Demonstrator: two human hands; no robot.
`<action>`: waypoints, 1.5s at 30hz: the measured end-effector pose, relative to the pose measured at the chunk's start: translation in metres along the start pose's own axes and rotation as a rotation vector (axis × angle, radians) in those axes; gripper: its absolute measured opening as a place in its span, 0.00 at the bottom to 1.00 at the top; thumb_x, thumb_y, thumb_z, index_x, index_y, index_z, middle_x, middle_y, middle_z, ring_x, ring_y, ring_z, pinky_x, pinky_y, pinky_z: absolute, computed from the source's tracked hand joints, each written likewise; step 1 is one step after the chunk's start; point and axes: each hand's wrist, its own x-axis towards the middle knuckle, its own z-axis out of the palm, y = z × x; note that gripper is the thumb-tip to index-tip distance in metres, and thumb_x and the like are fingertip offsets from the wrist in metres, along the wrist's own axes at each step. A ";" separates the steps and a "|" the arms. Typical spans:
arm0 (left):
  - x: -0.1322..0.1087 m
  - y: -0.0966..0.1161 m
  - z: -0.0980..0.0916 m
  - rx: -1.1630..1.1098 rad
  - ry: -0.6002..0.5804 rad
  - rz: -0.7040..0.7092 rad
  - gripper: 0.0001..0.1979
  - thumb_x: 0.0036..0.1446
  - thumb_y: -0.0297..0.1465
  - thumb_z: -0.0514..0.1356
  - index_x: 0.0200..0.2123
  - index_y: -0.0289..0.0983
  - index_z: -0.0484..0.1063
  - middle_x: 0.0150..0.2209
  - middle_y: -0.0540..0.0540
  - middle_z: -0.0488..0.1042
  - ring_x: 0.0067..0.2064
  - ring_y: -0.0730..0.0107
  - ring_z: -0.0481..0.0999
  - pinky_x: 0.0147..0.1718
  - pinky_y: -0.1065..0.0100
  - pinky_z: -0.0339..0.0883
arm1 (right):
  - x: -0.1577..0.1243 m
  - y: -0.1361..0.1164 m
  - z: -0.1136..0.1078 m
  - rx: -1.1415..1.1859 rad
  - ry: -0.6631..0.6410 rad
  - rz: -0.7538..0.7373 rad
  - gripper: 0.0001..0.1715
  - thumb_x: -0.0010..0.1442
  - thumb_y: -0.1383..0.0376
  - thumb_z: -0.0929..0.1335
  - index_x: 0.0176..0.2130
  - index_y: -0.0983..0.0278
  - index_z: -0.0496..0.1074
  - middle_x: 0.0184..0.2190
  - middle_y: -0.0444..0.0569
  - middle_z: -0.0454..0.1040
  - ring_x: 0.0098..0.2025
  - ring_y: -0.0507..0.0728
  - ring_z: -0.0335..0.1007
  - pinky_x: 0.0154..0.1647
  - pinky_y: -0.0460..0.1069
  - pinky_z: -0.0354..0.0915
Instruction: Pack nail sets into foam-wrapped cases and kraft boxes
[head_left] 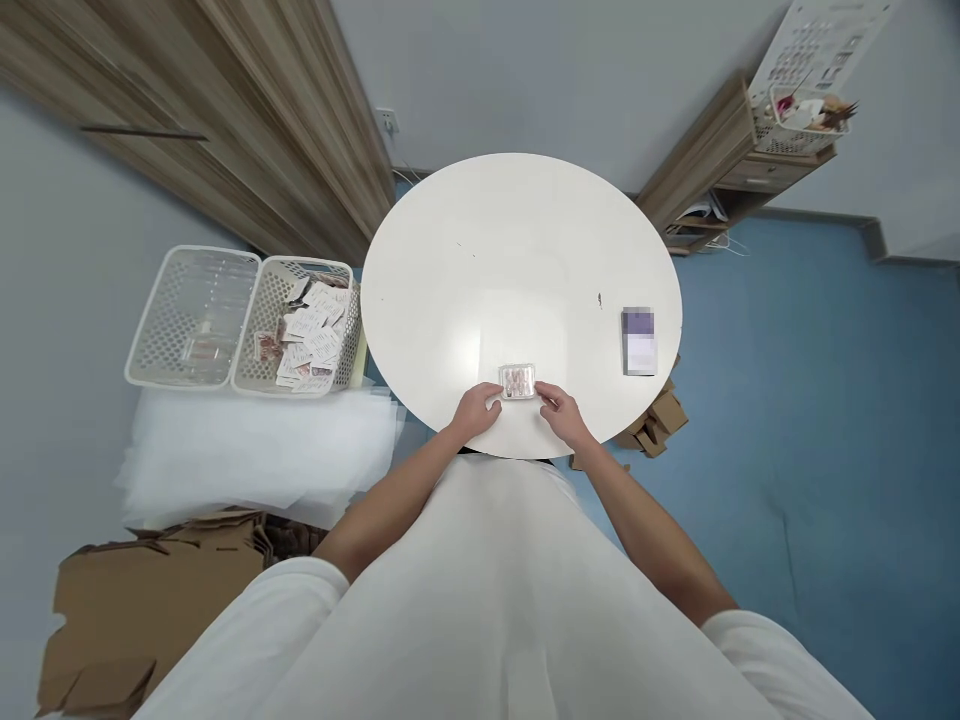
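Left hand [477, 411] rests its fingertips on the left end of a small clear packet [517, 381], not closed round it | right hand [564, 414] touches the packet's right end likewise | packet lies flat at my near edge of the round white table [517, 250] | a purple card [638, 341] sits well apart to my right | two baskets [240, 320] stand off to my left.
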 end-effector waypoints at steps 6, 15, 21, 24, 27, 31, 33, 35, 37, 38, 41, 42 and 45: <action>-0.022 0.001 0.028 0.060 0.046 -0.034 0.18 0.50 0.24 0.51 0.44 0.36 0.72 0.45 0.45 0.72 0.47 0.65 0.71 0.50 0.63 0.65 | -0.010 0.026 -0.009 -0.122 -0.073 -0.061 0.28 0.46 0.73 0.60 0.47 0.60 0.69 0.52 0.47 0.66 0.55 0.56 0.61 0.56 0.55 0.61; -0.024 0.002 0.036 0.157 0.013 -0.019 0.17 0.50 0.24 0.51 0.43 0.38 0.71 0.44 0.46 0.72 0.48 0.64 0.70 0.49 0.62 0.64 | -0.019 0.037 -0.011 -0.426 -0.092 -0.167 0.25 0.51 0.70 0.60 0.49 0.62 0.67 0.50 0.51 0.66 0.52 0.57 0.63 0.55 0.55 0.60; -0.019 0.004 0.028 0.262 0.005 0.043 0.16 0.51 0.27 0.53 0.44 0.38 0.69 0.46 0.43 0.69 0.49 0.61 0.67 0.49 0.60 0.62 | -0.015 0.027 -0.001 -0.723 -0.095 -0.340 0.28 0.52 0.65 0.66 0.53 0.63 0.62 0.57 0.56 0.58 0.59 0.62 0.52 0.56 0.58 0.54; -0.019 0.002 0.023 0.344 -0.024 0.120 0.19 0.50 0.29 0.55 0.48 0.38 0.66 0.52 0.42 0.65 0.53 0.58 0.63 0.51 0.58 0.59 | -0.004 0.020 0.000 -0.891 -0.194 -0.464 0.30 0.50 0.66 0.68 0.53 0.62 0.60 0.60 0.54 0.54 0.62 0.64 0.46 0.57 0.60 0.50; -0.018 -0.001 0.019 0.420 -0.114 0.204 0.21 0.50 0.29 0.56 0.50 0.38 0.64 0.53 0.41 0.64 0.54 0.58 0.62 0.51 0.58 0.57 | 0.008 0.014 -0.001 -1.018 -0.260 -0.555 0.24 0.52 0.65 0.67 0.50 0.63 0.62 0.57 0.55 0.58 0.60 0.64 0.50 0.54 0.58 0.52; -0.016 -0.004 0.016 0.477 -0.177 0.255 0.22 0.50 0.31 0.56 0.51 0.38 0.62 0.51 0.42 0.65 0.53 0.60 0.63 0.49 0.59 0.58 | 0.017 0.008 -0.002 -1.177 -0.306 -0.654 0.15 0.54 0.65 0.65 0.43 0.65 0.65 0.53 0.58 0.63 0.55 0.64 0.56 0.47 0.56 0.57; -0.014 -0.003 0.016 0.502 -0.188 0.261 0.23 0.49 0.34 0.58 0.50 0.39 0.61 0.51 0.42 0.65 0.52 0.59 0.63 0.48 0.59 0.58 | 0.019 0.007 -0.001 -1.236 -0.320 -0.679 0.13 0.54 0.66 0.64 0.42 0.66 0.66 0.52 0.59 0.64 0.53 0.65 0.57 0.44 0.55 0.58; -0.013 -0.001 0.015 0.532 -0.193 0.265 0.25 0.48 0.36 0.60 0.50 0.39 0.61 0.51 0.42 0.64 0.52 0.58 0.63 0.48 0.59 0.57 | 0.020 0.006 0.000 -1.262 -0.323 -0.686 0.13 0.54 0.68 0.63 0.42 0.67 0.66 0.51 0.60 0.63 0.52 0.65 0.57 0.43 0.54 0.57; -0.012 0.002 0.014 0.561 -0.182 0.281 0.26 0.47 0.37 0.60 0.50 0.39 0.60 0.52 0.41 0.64 0.52 0.57 0.62 0.48 0.58 0.55 | 0.021 0.004 0.000 -1.254 -0.324 -0.679 0.15 0.53 0.69 0.63 0.43 0.67 0.65 0.50 0.60 0.64 0.52 0.64 0.57 0.43 0.54 0.57; -0.011 0.004 0.014 0.576 -0.172 0.294 0.27 0.47 0.37 0.60 0.50 0.39 0.60 0.53 0.41 0.63 0.52 0.57 0.62 0.48 0.58 0.54 | 0.021 0.003 0.000 -1.240 -0.330 -0.672 0.15 0.53 0.68 0.63 0.43 0.67 0.65 0.49 0.60 0.65 0.51 0.64 0.58 0.44 0.54 0.57; -0.010 0.010 0.014 0.624 -0.145 0.348 0.23 0.49 0.33 0.59 0.49 0.38 0.60 0.53 0.41 0.62 0.53 0.57 0.62 0.48 0.58 0.53 | 0.023 -0.004 -0.003 -1.179 -0.370 -0.631 0.13 0.53 0.66 0.64 0.40 0.66 0.65 0.45 0.58 0.67 0.47 0.62 0.61 0.43 0.53 0.57; -0.009 0.011 0.014 0.639 -0.141 0.362 0.21 0.49 0.31 0.57 0.48 0.38 0.60 0.53 0.41 0.63 0.52 0.57 0.62 0.48 0.58 0.53 | 0.024 -0.007 -0.004 -1.155 -0.384 -0.612 0.12 0.53 0.65 0.64 0.39 0.66 0.65 0.43 0.57 0.68 0.45 0.61 0.61 0.42 0.52 0.57; -0.005 0.015 0.014 0.662 -0.123 0.372 0.16 0.51 0.26 0.54 0.45 0.38 0.62 0.49 0.42 0.67 0.49 0.60 0.65 0.46 0.58 0.53 | 0.027 -0.014 -0.007 -1.081 -0.413 -0.535 0.10 0.53 0.63 0.64 0.37 0.64 0.64 0.39 0.54 0.68 0.41 0.58 0.63 0.38 0.50 0.58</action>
